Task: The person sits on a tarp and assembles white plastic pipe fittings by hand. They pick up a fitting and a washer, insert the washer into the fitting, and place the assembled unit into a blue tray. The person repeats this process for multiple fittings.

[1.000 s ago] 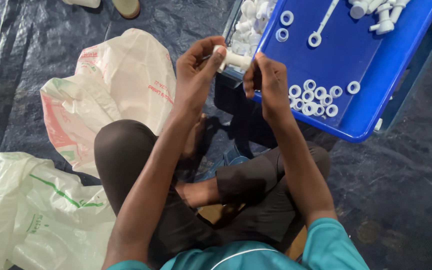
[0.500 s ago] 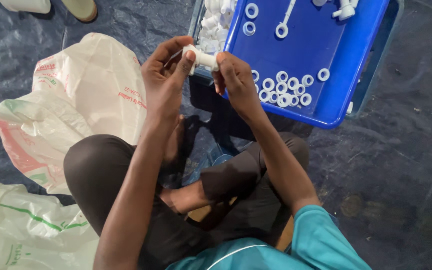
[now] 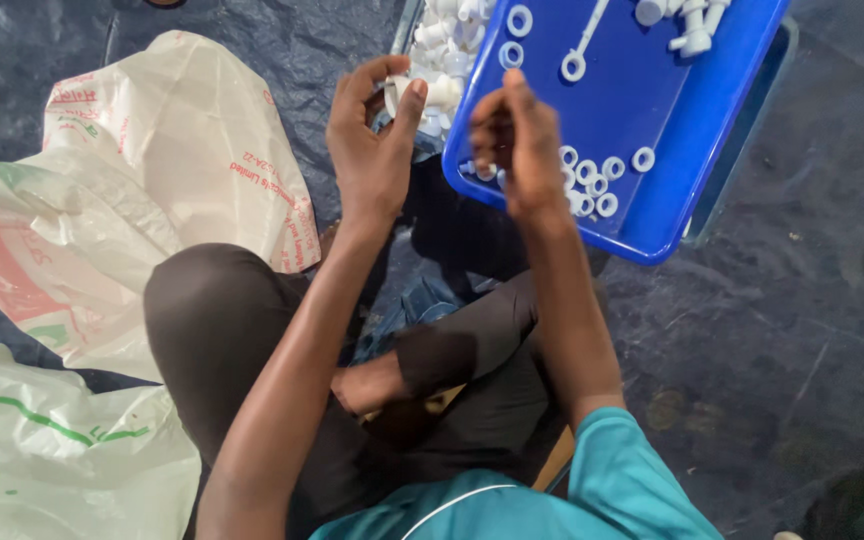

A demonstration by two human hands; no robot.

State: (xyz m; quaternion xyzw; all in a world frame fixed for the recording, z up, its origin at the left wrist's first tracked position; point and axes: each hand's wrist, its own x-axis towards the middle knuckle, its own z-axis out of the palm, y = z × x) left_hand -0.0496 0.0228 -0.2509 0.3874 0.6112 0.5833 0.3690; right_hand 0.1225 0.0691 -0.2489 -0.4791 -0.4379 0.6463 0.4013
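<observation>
While the left hand [image 3: 377, 140] keeps its fingers closed around the white plastic fitting [image 3: 430, 92], the right hand [image 3: 517, 140] has let go and drawn back over the blue tray lid [image 3: 682, 150] (fingers curled, seemingly empty) near loose white rings [image 3: 592, 185].

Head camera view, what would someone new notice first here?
Probably the bright blue tray at top right, strewn with small white rings near its lower edge. In front of it the left hand pinches a small white fitting, while the right hand hovers over the rings. Two large pale plastic sacks lie on the dark sheet at left.
</observation>
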